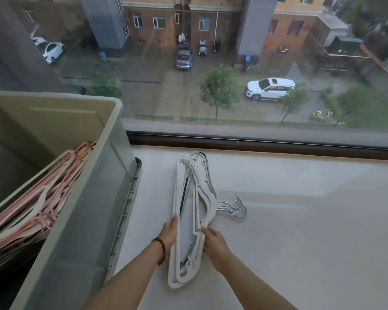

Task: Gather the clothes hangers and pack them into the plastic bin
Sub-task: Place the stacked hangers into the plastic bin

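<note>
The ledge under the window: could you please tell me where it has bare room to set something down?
The ledge is bare right of the white hangers, up to the window frame. The strip between them and the bin is narrow and crowded by the left hand.

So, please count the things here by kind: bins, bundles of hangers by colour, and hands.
Plastic bin: 1
White bundle of hangers, on the sill: 1
Mostly pink bundle of hangers, in the bin: 1
Hands: 2, left hand and right hand
Total: 5
Single hangers overlap too much to count.
</note>
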Demonstrator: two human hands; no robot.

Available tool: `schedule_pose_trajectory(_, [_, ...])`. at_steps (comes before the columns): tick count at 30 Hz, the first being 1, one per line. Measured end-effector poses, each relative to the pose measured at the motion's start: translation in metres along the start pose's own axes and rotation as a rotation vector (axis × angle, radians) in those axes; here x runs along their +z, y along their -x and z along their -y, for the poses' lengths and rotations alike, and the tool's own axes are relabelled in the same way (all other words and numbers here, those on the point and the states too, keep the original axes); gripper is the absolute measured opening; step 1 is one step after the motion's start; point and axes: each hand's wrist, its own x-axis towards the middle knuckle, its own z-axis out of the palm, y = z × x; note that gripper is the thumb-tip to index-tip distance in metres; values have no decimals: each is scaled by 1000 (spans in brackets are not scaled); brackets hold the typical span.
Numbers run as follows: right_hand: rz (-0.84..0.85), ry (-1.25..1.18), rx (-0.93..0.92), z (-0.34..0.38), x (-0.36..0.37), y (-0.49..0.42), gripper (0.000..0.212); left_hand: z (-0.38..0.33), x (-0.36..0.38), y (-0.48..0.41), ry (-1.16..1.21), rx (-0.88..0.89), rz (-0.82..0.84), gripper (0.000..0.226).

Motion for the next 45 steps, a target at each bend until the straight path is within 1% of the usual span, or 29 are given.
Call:
schedule_pose_trajectory(1, [-1, -28, 20, 3, 1, 1, 27, 1, 2, 1, 8, -9, -2, 85])
schedule_pose_trajectory(2, [-9, -52, 35, 4, 1, 0, 25, 2, 4, 2, -7, -5, 4, 80])
schedule_pose_trajectory(5, [-47, -28, 51, 7, -2, 3, 26, 12, 4, 2, -54, 3, 82, 89])
schedule_pose_trajectory(7, [-64, -4, 12, 4, -4, 4, 25, 7, 8, 19, -94, 15, 128, 79])
schedule_pose_trajectory(8, [-70, -9, -24, 1, -4, 6, 25, 4, 12, 27, -104, 54, 149, 72])
schedule_pose_trajectory(10, [-100, -10, -99, -3, -6, 13, 25, 2, 24, 39, -103, 137, 151, 66])
schedule_pose_trajectory(14, [-164, 50, -225, 7, -5, 30, 24, -13, 32, 47, 2, 275, 102, 70])
schedule_pose_trajectory(17, [-171, 12, -308, 29, -1, 48, 23, -29, 32, 59, 5, 407, 81, 68])
schedule_pose_trajectory(24, [-130, -75, -462, 100, 14, 95, 39, -85, 9, 104, 11, 741, 10, 60])
schedule_pose_trajectory(28, [-128, -77, -574, 138, 34, 125, 34, -116, -17, 135, 35, 855, -21, 58])
schedule_pose_trajectory(31, [-100, -81, -665, 162, 57, 153, 31, -128, -39, 157, 101, 924, -66, 59])
schedule_pose_trajectory(32, [-89, -76, -692, 170, 65, 163, 32, -130, -48, 164, 119, 922, -85, 61])
schedule_pose_trajectory(35, [-58, -73, -756, 185, 93, 190, 33, -138, -80, 185, 121, 823, -152, 65])
schedule_pose_trajectory(37, [-29, -59, -798, 188, 117, 206, 36, -137, -108, 196, 142, 870, -170, 59])
schedule_pose_trajectory(39, [1, -41, -843, 187, 145, 220, 37, -134, -141, 207, 130, 941, -195, 45])
schedule_pose_trajectory(41, [36, -36, -869, 181, 175, 231, 33, -126, -175, 217, 96, 975, -220, 33])
schedule_pose_trajectory(43, [70, -35, -847, 173, 205, 240, 26, -115, -212, 227, 88, 970, -198, 32])
schedule_pose_trajectory(45, [105, -29, -786, 164, 235, 244, 19, -100, -250, 231, 92, 971, -182, 33])
